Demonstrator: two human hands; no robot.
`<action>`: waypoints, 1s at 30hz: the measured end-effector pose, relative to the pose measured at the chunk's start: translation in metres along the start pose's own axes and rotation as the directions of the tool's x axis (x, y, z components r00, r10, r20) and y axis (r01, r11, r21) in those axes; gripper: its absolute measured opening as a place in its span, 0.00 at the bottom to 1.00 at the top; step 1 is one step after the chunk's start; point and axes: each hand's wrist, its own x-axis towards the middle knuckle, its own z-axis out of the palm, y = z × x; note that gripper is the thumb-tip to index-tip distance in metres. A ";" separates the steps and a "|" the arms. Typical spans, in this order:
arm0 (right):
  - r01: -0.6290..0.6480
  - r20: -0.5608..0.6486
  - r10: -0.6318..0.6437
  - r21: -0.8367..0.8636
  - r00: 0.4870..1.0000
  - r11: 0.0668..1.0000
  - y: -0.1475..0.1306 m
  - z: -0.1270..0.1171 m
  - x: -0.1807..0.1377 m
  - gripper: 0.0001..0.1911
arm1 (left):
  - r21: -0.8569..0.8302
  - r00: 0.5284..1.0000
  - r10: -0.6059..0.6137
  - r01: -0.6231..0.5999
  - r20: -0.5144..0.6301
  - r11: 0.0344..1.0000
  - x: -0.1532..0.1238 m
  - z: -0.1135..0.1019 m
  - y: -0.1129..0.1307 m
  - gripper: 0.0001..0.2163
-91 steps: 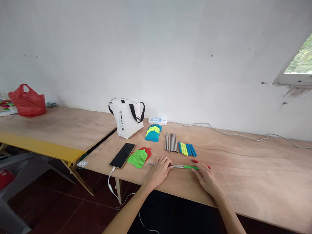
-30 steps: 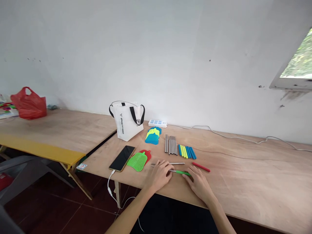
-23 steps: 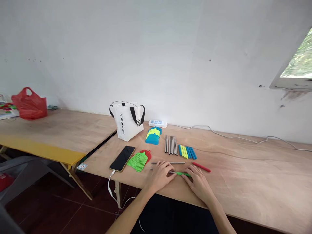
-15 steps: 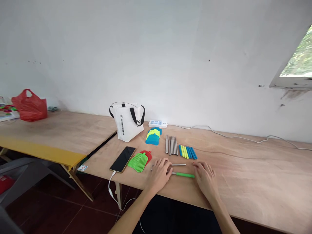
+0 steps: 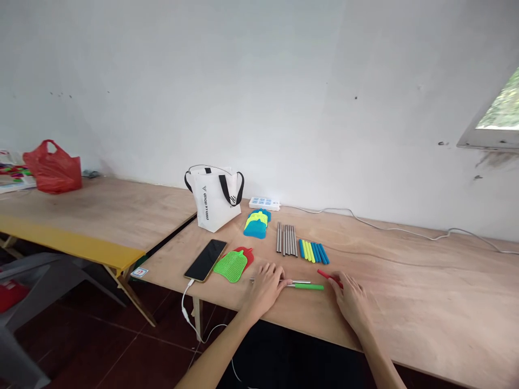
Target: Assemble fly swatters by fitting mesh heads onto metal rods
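Note:
My left hand rests palm down near the table's front edge, fingers closed over a bare metal tube. Right beside that tube lies a green handle sleeve; its left end runs toward my fingers. My right hand pinches a red handle sleeve, whose far end sticks out to the left past the fingertips. Behind the hands are several metal tubes in a row, with blue and yellow sleeves lined up to their right. A green perforated fly swatter head overlaps a red one.
Blue and yellow swatter heads are stacked before a white power strip. A white bag and a phone on a cable stand left. Another table carries a red plastic bag.
The bare tube has come down next to the green sleeve under my left hand. My right hand has shifted slightly right, and the red sleeve now shows in its fingers.

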 end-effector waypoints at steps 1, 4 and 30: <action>-0.001 0.007 0.001 0.024 1.000 1.000 0.000 0.000 0.000 0.16 | 0.006 1.000 -0.001 0.001 0.003 1.000 0.000 0.000 0.000 0.14; -0.016 0.024 0.014 0.078 1.000 0.997 0.000 -0.002 0.001 0.16 | 0.036 1.000 -0.004 0.004 0.009 0.999 0.000 0.000 0.001 0.14; 0.186 -0.055 -0.178 0.239 0.983 0.953 -0.007 -0.003 0.004 0.15 | -0.101 0.999 -0.038 0.042 0.039 0.994 0.000 -0.007 0.004 0.10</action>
